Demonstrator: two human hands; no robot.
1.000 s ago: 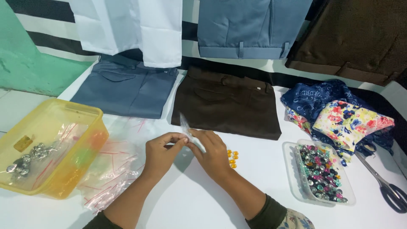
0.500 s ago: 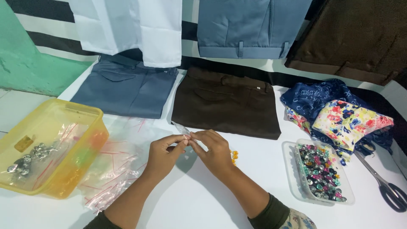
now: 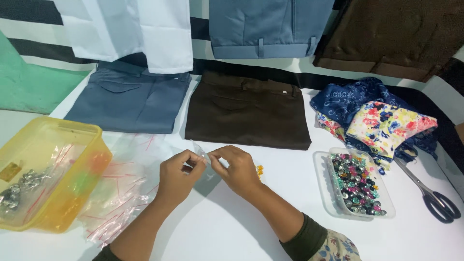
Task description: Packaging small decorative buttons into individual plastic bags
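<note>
My left hand and my right hand meet over the white table, both pinching the top of a small clear plastic bag that hangs between them. A few small yellow beads lie on the table just right of my right hand. A heap of empty clear zip bags with red strips lies to the left of my left hand.
A yellow plastic tub with bags and metal pieces stands at the left. A clear tray of coloured beads and scissors are at the right. Folded blue trousers, brown trousers and patterned cloths lie behind.
The small bag was raised upright in my fingers a second ago. It has come down, and both hands have drawn closer together on it.
</note>
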